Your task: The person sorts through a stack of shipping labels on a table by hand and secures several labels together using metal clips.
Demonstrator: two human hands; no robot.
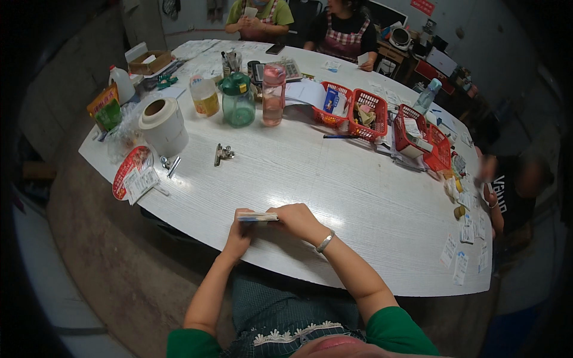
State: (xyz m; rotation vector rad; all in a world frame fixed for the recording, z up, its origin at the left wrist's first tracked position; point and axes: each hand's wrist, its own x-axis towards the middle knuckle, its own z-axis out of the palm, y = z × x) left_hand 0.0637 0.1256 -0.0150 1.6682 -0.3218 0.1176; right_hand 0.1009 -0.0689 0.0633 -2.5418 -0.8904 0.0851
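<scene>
On the left, white paper slips [142, 184] cover part of a red fan [136, 159], near a paper roll [170, 134]. Above the near edge of the table [382, 238], the left hand [240, 231] is clamped on the left end of a thin stack of papers [257, 218]. The right hand [298, 220] pinches its right end, with fingertips partly hidden. Farther right, red baskets [368, 132] partly hide their contents, and a person [514, 191] is blurred.
</scene>
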